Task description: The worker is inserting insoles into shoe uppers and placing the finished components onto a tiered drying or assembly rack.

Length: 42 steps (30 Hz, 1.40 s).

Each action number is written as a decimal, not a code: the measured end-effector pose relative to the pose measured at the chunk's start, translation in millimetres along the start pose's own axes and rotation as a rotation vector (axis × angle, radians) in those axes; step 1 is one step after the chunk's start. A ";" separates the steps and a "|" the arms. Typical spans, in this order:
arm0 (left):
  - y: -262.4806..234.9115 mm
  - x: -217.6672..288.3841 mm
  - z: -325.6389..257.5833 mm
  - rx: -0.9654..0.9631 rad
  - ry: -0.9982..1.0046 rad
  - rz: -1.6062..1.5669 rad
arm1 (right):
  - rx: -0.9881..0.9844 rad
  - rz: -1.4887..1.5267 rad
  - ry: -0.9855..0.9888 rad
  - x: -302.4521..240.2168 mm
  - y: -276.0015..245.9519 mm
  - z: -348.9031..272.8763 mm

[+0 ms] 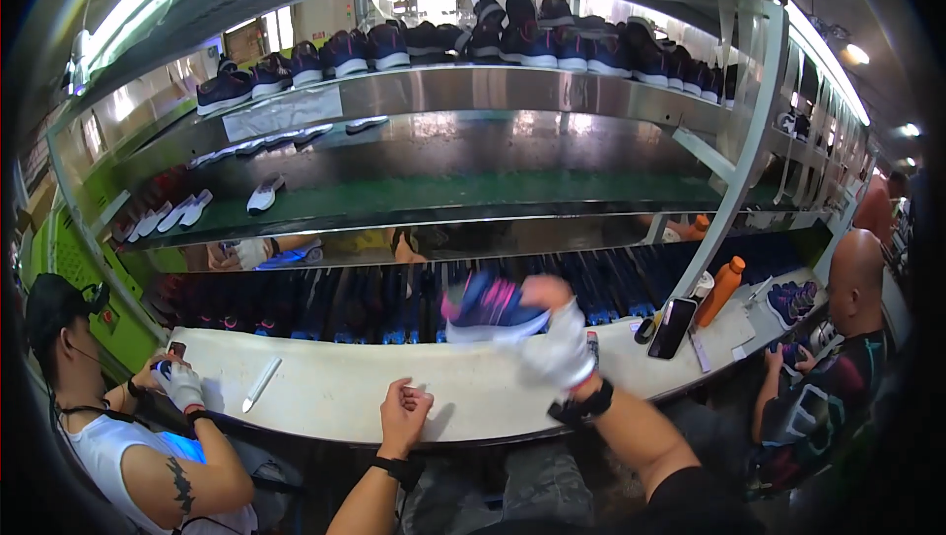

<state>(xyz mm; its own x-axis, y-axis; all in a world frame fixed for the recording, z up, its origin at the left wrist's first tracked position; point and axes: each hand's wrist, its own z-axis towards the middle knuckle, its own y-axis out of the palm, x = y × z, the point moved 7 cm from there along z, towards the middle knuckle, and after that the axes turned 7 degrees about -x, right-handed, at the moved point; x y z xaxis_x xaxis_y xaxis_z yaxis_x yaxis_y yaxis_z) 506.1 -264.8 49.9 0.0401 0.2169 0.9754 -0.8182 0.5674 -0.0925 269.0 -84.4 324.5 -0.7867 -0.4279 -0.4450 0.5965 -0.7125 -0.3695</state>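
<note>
A navy-and-pink, white-soled shoe [493, 304] is clamped in the white-gloved right hand [560, 343] near the far edge of the cream worktop [335, 382]; the bare left hand [402, 413] curls loosely. Beyond, I see dark shoes [537, 46] lining a metal shelf [443, 92].

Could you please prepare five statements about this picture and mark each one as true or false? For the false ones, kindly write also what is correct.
1. The right hand holds a dark blue shoe with pink details. True.
2. The left hand wears a white glove. False: it is bare; the glove is on the right hand.
3. An orange bottle is to the right of the phone. True.
4. The white pen-like object lies at the right end of the worktable. False: it lies on the left part.
5. Dark shoes with pale soles stand along the upper shelf. True.
</note>
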 end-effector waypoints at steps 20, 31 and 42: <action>28.1 46.8 5.9 -0.302 0.031 0.510 | -0.799 -0.750 -0.022 50.4 150.4 198.9; -109.4 -23.2 204.9 0.161 -0.206 0.764 | -0.770 -0.666 -0.148 28.9 302.7 231.3; -92.0 -44.6 216.3 -0.284 -0.546 0.861 | -0.811 -0.647 -0.207 11.1 398.2 268.8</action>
<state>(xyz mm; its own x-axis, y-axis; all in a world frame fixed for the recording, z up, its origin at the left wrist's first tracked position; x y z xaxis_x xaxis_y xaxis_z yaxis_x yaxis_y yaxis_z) 455.5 -498.6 58.3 -0.8107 0.2878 0.5098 -0.2813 0.5722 -0.7704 455.1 -522.3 391.7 -0.9588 -0.2405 0.1512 -0.0788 -0.2862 -0.9549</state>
